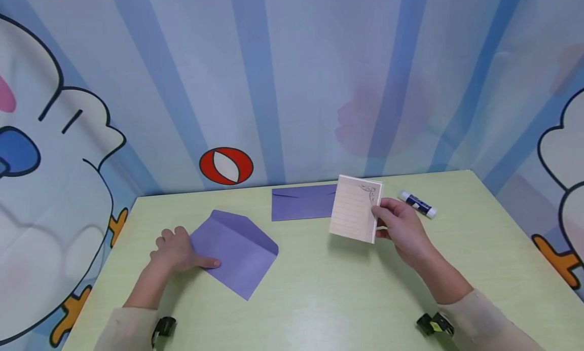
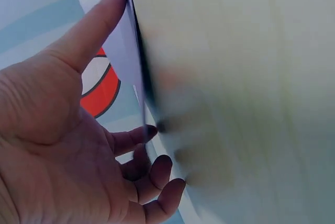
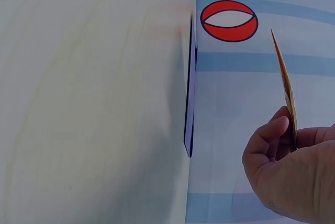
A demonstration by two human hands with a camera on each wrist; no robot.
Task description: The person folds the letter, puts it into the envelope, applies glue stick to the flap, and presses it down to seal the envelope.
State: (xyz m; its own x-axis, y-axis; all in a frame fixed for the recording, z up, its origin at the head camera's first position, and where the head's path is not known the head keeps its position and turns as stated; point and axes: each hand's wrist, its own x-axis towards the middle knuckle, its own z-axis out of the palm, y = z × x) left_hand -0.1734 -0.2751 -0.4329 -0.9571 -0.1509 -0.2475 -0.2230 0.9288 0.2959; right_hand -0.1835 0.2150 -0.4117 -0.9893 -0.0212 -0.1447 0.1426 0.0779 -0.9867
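Observation:
In the head view my left hand (image 1: 177, 249) holds a purple envelope (image 1: 239, 257) by its left corner, the pointed flap standing open toward the upper right. The left wrist view shows the thumb (image 2: 99, 22) laid along the envelope's face and the other fingers curled by its edge, close to the table. My right hand (image 1: 401, 226) pinches thin cream lined writing paper (image 1: 352, 209) by its right edge, thumb in front. The paper is held tilted up above the table, with scrollwork printed at its upper right corner. Seen edge-on in the right wrist view, it looks like thin layers.
A second purple envelope (image 1: 301, 203) lies at the table's back edge, its right end hidden behind the paper. A capped glue stick (image 1: 417, 204) lies beyond the right hand. Behind the pale table (image 1: 310, 310) stands a cartoon-printed backdrop (image 1: 310, 87).

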